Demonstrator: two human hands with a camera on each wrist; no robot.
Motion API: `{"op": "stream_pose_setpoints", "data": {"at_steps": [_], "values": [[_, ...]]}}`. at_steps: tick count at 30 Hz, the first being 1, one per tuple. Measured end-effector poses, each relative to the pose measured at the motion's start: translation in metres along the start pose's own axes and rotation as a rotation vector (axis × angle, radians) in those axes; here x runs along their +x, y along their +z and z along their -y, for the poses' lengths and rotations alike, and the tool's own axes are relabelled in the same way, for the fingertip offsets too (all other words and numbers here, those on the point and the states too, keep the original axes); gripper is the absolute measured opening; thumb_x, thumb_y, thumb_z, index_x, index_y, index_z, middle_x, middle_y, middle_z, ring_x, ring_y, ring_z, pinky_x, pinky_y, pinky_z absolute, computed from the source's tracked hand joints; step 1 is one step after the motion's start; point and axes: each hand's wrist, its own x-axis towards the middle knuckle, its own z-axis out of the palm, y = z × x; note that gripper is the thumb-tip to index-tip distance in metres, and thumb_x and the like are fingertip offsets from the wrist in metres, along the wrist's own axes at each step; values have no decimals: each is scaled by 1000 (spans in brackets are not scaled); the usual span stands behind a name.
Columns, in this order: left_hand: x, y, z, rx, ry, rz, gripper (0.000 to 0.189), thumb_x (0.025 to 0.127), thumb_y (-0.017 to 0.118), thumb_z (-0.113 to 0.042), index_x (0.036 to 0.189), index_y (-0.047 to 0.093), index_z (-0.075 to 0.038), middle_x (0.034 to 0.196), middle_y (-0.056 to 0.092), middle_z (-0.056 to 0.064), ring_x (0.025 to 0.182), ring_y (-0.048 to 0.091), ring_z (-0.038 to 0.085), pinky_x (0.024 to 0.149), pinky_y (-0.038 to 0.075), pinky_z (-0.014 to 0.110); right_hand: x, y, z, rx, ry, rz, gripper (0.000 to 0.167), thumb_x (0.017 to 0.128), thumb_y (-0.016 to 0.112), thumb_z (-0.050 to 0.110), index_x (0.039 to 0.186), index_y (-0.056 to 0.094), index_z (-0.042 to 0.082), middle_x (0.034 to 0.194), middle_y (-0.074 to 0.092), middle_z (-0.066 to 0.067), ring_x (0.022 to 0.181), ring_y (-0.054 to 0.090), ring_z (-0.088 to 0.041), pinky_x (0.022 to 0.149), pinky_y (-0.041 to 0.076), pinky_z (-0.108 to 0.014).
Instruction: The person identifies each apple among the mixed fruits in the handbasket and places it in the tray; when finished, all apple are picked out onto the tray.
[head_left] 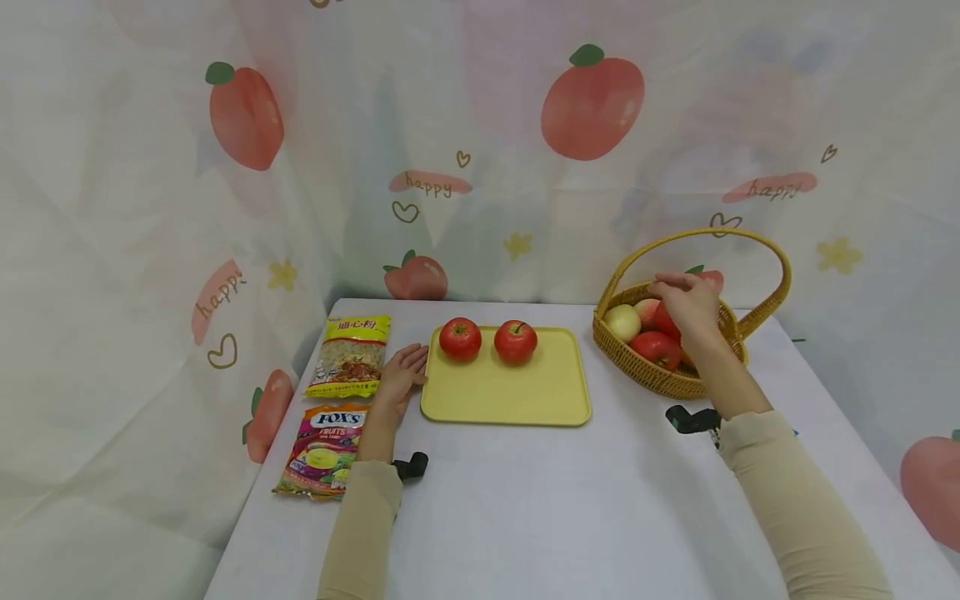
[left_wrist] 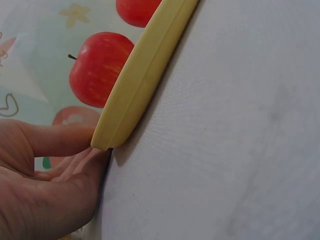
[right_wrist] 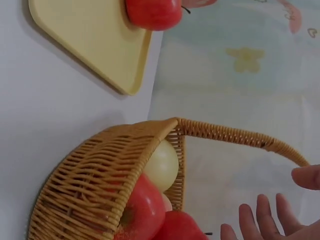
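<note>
My left hand (head_left: 402, 373) is at the left edge of a yellow tray (head_left: 502, 396), and its digits touch the rim (left_wrist: 111, 125). Two red apples, one on the left (head_left: 460, 340) and one on the right (head_left: 515, 342), sit towards the tray's back. Over a wicker basket (head_left: 652, 375) on the right hangs my right hand (head_left: 686, 307), its fingers apart and holding nothing in the right wrist view. Inside the basket are red apples (right_wrist: 142, 210) and a pale green round fruit (right_wrist: 164, 165); the hand partly hides the other fruit.
Left of the tray lie a yellow pasta bag (head_left: 348, 358) and a purple FOX'S candy bag (head_left: 322, 454), the latter partly behind the left forearm. The basket's tall handle (head_left: 780, 283) arches above the fruit. A printed cloth curtain (head_left: 495, 125) hangs behind the white table (head_left: 525, 508).
</note>
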Motion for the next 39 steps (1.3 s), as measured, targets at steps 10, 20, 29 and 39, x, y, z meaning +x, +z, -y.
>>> {"op": "stream_pose_setpoints", "data": {"at_steps": [10, 20, 29, 39], "values": [[-5, 2, -2, -8, 6, 11, 81, 86, 47, 31, 159, 37, -2, 160, 44, 18, 150, 41, 29, 123, 35, 39, 15, -25, -16, -37, 89, -98, 50, 97, 67, 34, 142, 64, 11, 117, 55, 14, 139, 40, -22, 119, 38, -35], [-5, 3, -3, -15, 5, -1, 81, 86, 47, 31, 158, 37, -2, 160, 45, 18, 150, 41, 29, 123, 35, 39, 30, -37, -37, -129, 177, -196, 76, 94, 66, 37, 159, 40, 7, 150, 48, -13, 142, 42, -30, 121, 38, -41], [-3, 1, 3, -19, -2, 2, 80, 86, 47, 31, 158, 38, -3, 159, 46, 17, 149, 42, 28, 122, 36, 39, 38, -43, -55, -167, 236, -154, 97, 90, 76, 48, 160, 29, -1, 163, 35, -20, 144, 39, -35, 119, 41, -44], [-1, 0, 1, -7, 8, 4, 79, 87, 49, 29, 157, 40, -5, 159, 47, 15, 149, 43, 27, 122, 37, 38, 43, -50, -52, -220, 256, -149, 95, 88, 78, 52, 157, 40, 0, 157, 39, -21, 127, 50, -32, 95, 60, -39]]}}
